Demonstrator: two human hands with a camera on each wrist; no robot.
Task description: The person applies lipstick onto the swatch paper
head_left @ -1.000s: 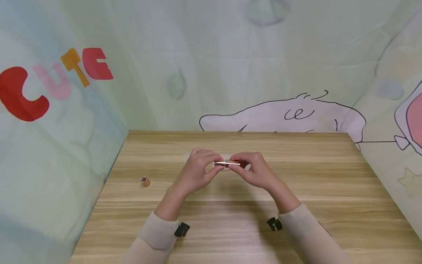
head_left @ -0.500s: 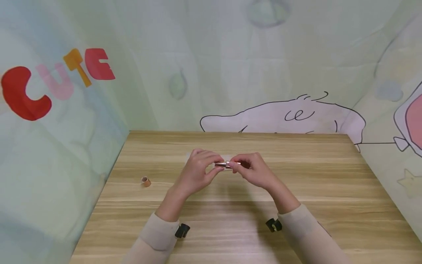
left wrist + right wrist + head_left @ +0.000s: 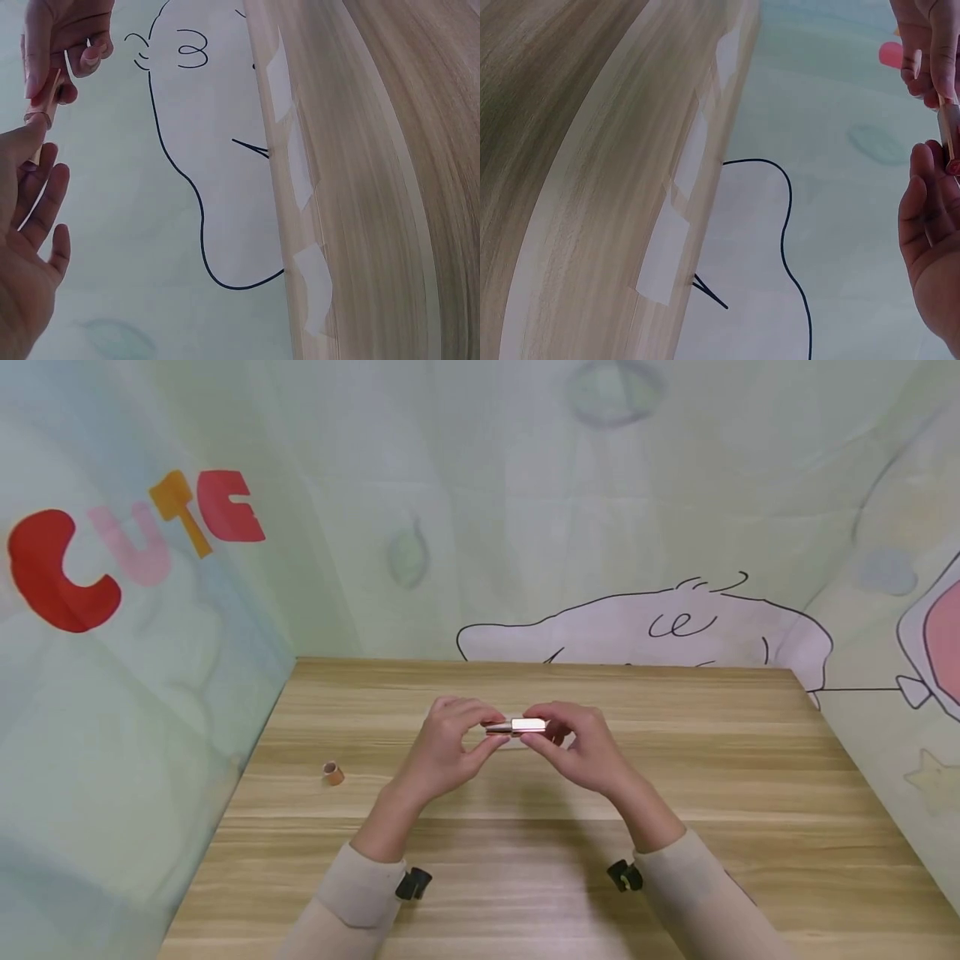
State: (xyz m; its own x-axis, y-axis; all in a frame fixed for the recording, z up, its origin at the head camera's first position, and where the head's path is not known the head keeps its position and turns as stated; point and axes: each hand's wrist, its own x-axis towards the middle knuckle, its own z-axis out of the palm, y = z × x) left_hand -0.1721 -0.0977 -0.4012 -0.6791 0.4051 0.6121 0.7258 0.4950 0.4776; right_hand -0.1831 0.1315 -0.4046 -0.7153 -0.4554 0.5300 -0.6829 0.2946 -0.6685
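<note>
A slim, shiny rose-gold lipstick tube (image 3: pixel 528 725) is held level above the table, between both hands. My left hand (image 3: pixel 444 742) pinches its left end between thumb and fingers. At the other end, my right hand (image 3: pixel 577 745) grips the wider part with thumb and fingertips. In the right wrist view a red tip shows at one end of the lipstick tube (image 3: pixel 949 135). The left wrist view shows the lipstick tube (image 3: pixel 41 116) spanning the two hands, partly covered by fingers. To the left, a small hollow copper-coloured cap (image 3: pixel 333 773) lies on the table.
The wood-grain table (image 3: pixel 480 893) runs back to a printed cloth backdrop (image 3: pixel 337 527). Whitish tape strips (image 3: pixel 311 289) are stuck along the table's far edge. Black clips (image 3: pixel 413 884) sit at both sleeve cuffs.
The lipstick tube has turned slightly, so its right part now catches bright light. My right thumb, which lay over the tube half a second ago, has shifted to its lower side.
</note>
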